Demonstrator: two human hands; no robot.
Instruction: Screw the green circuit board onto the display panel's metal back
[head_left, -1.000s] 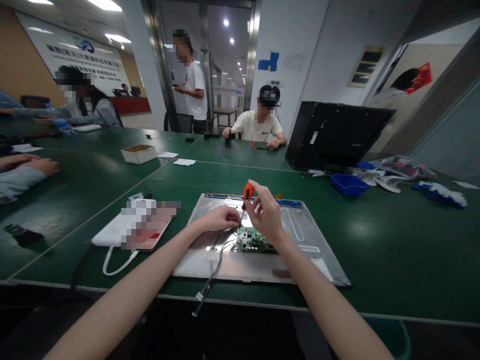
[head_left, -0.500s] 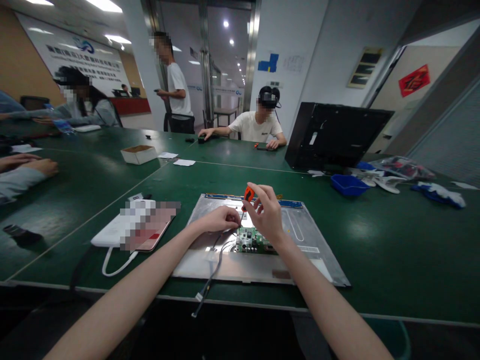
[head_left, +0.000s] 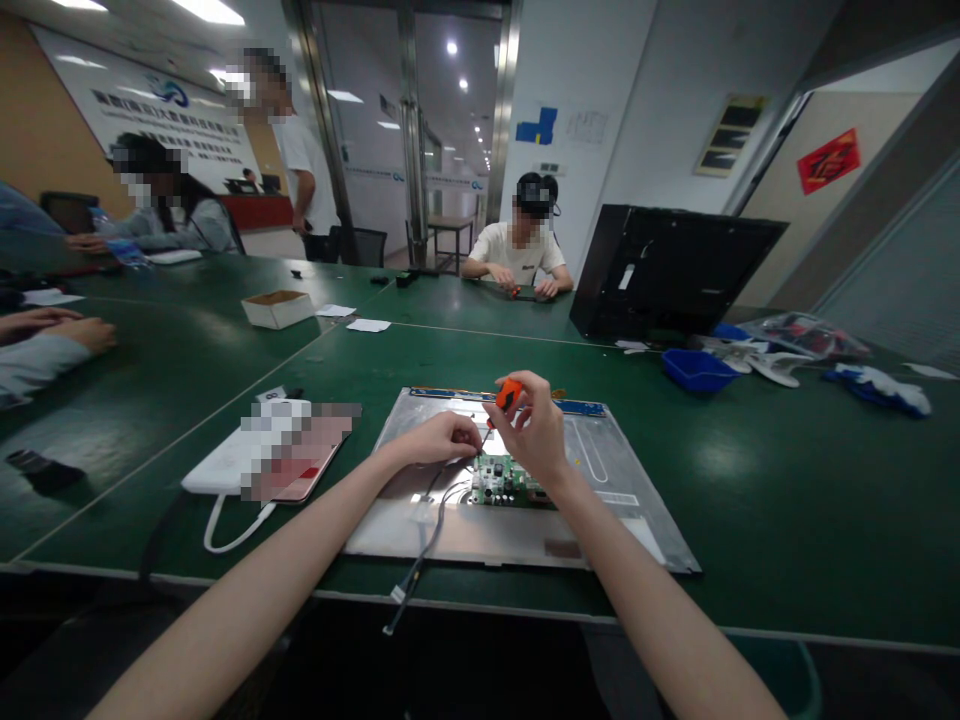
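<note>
My right hand (head_left: 535,428) is closed around the orange and black handle of a screwdriver (head_left: 508,394). Its thin shaft slants down to the left, toward the upper left corner of a green circuit board (head_left: 499,482). Right by the tip, my left hand (head_left: 448,437) has its fingers pinched together at the board's corner; what they hold is hidden. The board sits on a flat silver metal panel (head_left: 465,535) with a blue strip along its far edge. Grey cables (head_left: 429,550) run from beside the board over the panel's near edge and hang past the table edge.
Left of the panel lie a white power bank (head_left: 225,462) and a pink phone (head_left: 319,465) joined by a white cable. A black monitor (head_left: 667,275), a blue tray (head_left: 697,370) and a glove (head_left: 881,390) are right. Behind stands a small box (head_left: 277,309). Other people sit around the table.
The screwdriver handle has tilted to the right in my right hand. My left hand stays put. A standing person has moved left; the person across has drawn one hand in.
</note>
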